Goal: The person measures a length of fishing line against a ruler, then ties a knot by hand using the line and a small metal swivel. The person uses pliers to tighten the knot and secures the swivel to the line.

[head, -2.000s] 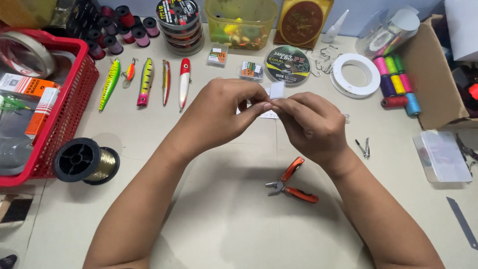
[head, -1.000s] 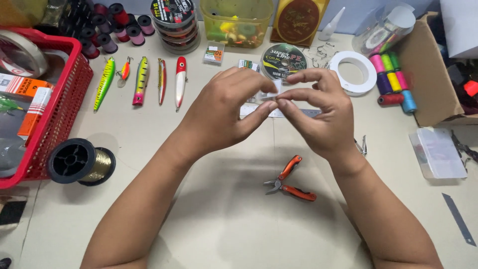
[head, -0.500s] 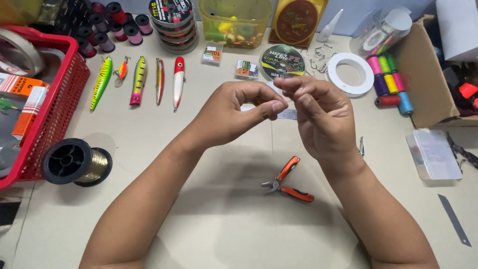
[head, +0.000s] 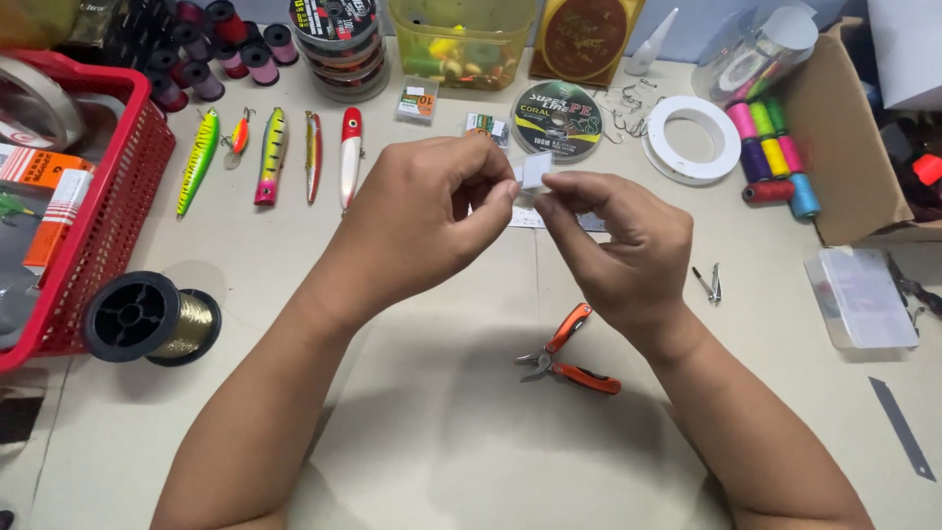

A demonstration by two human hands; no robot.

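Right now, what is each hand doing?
Left hand: closed, pinching the small clear packet.
Right hand: fingers pinched together at the same packet.

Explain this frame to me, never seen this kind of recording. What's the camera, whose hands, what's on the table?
There is no machine here: one camera sits on a person's head and looks down at their own bare hands over a table. The left hand and the right hand meet at a small clear packet, pinched between their fingertips. Below them lie orange-handled pliers. A row of fishing lures lies at upper left, beside a red basket and a spool of gold line. A white ring spool and coloured thread spools lie at upper right.
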